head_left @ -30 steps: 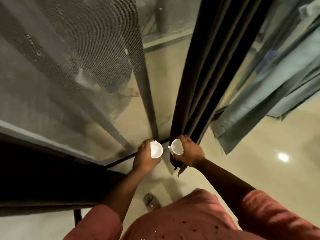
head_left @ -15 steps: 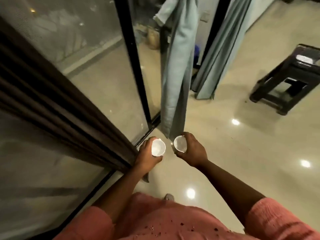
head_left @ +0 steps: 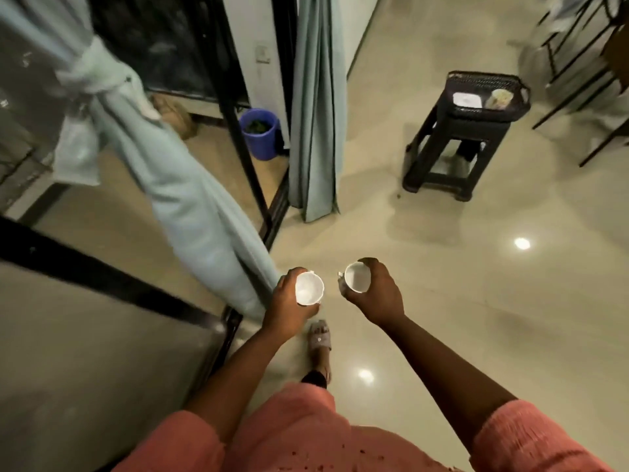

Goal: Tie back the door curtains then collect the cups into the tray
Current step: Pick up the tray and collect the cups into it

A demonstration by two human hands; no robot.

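Observation:
My left hand (head_left: 287, 303) grips a white cup (head_left: 309, 288) from the side, mouth up and empty. My right hand (head_left: 377, 294) grips a second white cup (head_left: 356, 277) the same way, a short gap between the two. A pale blue curtain (head_left: 177, 185) at the left is knotted back near its top and hangs down to just beside my left hand. A second pale blue curtain (head_left: 315, 107) hangs straight at the doorway. A dark mesh tray (head_left: 486, 81) sits on a dark stool (head_left: 452, 144) at the far right, holding a white dish and a small round cup.
A blue bucket (head_left: 260, 132) stands behind the door frame (head_left: 245, 137). Glass panels and a black frame run along the left. Chair legs (head_left: 578, 73) show at the top right. Glossy tiled floor (head_left: 476, 301) stretches between me and the stool; my slippered foot (head_left: 320, 338) is below the cups.
The view has swung right from the dark curtain and glass door toward the room; the stool with the tray has come into view. Both hands still hold their cups, now slightly farther apart.

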